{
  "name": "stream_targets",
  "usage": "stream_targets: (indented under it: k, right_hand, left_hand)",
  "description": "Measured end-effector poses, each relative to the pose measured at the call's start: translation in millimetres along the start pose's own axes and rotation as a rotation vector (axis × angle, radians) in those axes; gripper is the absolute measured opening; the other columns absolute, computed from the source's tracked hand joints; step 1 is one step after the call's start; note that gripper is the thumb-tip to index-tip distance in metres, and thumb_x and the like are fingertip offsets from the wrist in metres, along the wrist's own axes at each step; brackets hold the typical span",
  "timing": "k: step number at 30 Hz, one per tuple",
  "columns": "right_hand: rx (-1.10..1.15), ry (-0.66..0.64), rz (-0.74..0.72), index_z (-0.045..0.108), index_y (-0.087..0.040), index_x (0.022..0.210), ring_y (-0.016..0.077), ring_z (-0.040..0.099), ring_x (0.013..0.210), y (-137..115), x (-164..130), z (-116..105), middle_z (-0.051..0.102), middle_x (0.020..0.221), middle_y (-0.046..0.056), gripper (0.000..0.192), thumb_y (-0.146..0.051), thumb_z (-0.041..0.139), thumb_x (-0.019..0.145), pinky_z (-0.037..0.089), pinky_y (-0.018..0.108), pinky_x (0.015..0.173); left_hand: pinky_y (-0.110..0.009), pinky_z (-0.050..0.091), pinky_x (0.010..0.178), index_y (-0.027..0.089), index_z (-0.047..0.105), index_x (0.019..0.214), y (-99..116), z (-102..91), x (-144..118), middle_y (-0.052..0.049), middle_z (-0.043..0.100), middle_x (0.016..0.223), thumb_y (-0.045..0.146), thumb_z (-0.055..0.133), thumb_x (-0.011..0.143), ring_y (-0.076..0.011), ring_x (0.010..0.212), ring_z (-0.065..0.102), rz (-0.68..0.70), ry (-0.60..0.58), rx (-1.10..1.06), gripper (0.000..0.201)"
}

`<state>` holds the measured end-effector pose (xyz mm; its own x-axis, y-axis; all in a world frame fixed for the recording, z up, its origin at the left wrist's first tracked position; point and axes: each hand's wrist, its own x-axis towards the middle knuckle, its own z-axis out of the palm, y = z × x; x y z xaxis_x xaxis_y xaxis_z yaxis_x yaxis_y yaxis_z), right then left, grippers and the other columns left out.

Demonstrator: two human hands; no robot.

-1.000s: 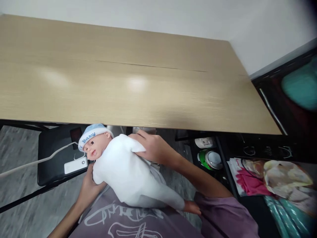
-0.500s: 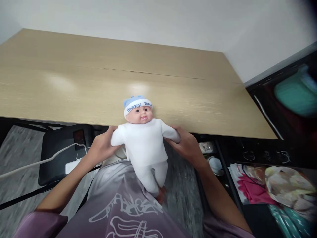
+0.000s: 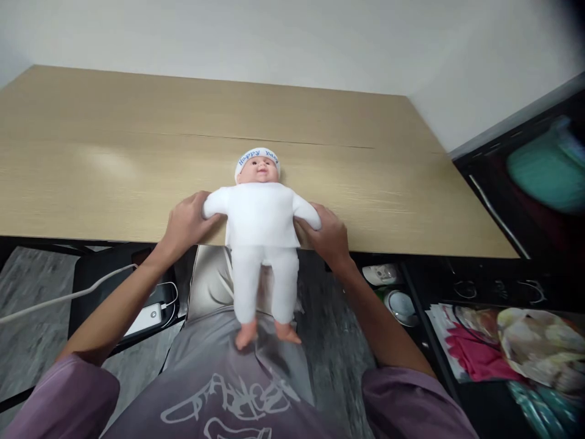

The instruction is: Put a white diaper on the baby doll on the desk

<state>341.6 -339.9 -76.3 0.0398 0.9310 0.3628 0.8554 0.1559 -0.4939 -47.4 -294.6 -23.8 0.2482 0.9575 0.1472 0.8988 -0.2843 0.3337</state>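
A baby doll [image 3: 260, 231] in a white suit and a blue-and-white cap hangs upright in front of me, its head over the near part of the wooden table [image 3: 114, 164] and its bare feet dangling over my lap. My left hand [image 3: 186, 222] grips the doll under its arm on the left side. My right hand [image 3: 325, 235] grips it under the other arm. Both hands hover at the table's front edge.
A black stand [image 3: 98, 286] with a white charger and cable sits low on the left. Under the table to the right are small white and green containers [image 3: 388, 292]. A dark shelf [image 3: 484, 286] on the right holds printed packets and teal items.
The doll went from lying sideways across my lap to upright, and has been lifted up and forward over the table edge. Both hands moved to grip it under the arms.
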Motion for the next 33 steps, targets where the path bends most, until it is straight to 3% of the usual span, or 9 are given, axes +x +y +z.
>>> stream_targets:
  k: [9, 24, 30, 33]
  right_hand:
    - [-0.014, 0.053, -0.018, 0.075, -0.019, 0.133, 0.0396, 0.075, 0.113, 30.2, 106.8, 49.7, 0.083, 0.125, 0.02, 0.079, -0.089, 0.047, 0.108, 0.06, 0.052, 0.101]
    - [-0.078, 0.096, -0.054, 0.068, -0.019, 0.139, 0.0411, 0.073, 0.119, 76.2, 265.6, 109.8, 0.08, 0.13, 0.023, 0.086, -0.095, 0.045, 0.106, 0.058, 0.053, 0.104]
    - [-0.104, 0.128, -0.152, 0.072, -0.019, 0.137, 0.0402, 0.071, 0.122, 94.9, 321.8, 127.3, 0.08, 0.132, 0.022, 0.08, -0.089, 0.046, 0.109, 0.054, 0.057, 0.113]
    - [-0.132, 0.124, -0.154, 0.071, -0.019, 0.142, 0.041, 0.067, 0.129, 98.6, 331.6, 128.8, 0.078, 0.135, 0.022, 0.075, -0.084, 0.046, 0.113, 0.051, 0.059, 0.116]
  left_hand:
    - [-0.049, 0.047, 0.107, 0.014, 0.067, 0.135, -39.0, 31.9, 113.1, -0.023, 0.075, 0.132, 0.068, 0.061, 0.107, -0.04, 0.122, 0.064, 0.003, 0.09, 0.05, 0.061]
    - [-0.052, 0.044, 0.118, 0.014, 0.064, 0.143, -85.3, 58.1, 278.0, -0.026, 0.072, 0.141, 0.081, 0.064, 0.104, -0.0474, 0.14, 0.063, -0.027, 0.158, -0.007, 0.077]
    - [-0.051, 0.044, 0.114, 0.018, 0.067, 0.138, -109.3, 69.9, 336.0, -0.02, 0.074, 0.133, 0.086, 0.065, 0.101, -0.0457, 0.139, 0.061, 0.035, 0.226, -0.039, 0.077]
    - [-0.05, 0.04, 0.113, 0.017, 0.068, 0.133, -112.2, 70.5, 351.7, -0.017, 0.074, 0.126, 0.09, 0.064, 0.101, -0.0391, 0.138, 0.057, 0.072, 0.248, -0.079, 0.08]
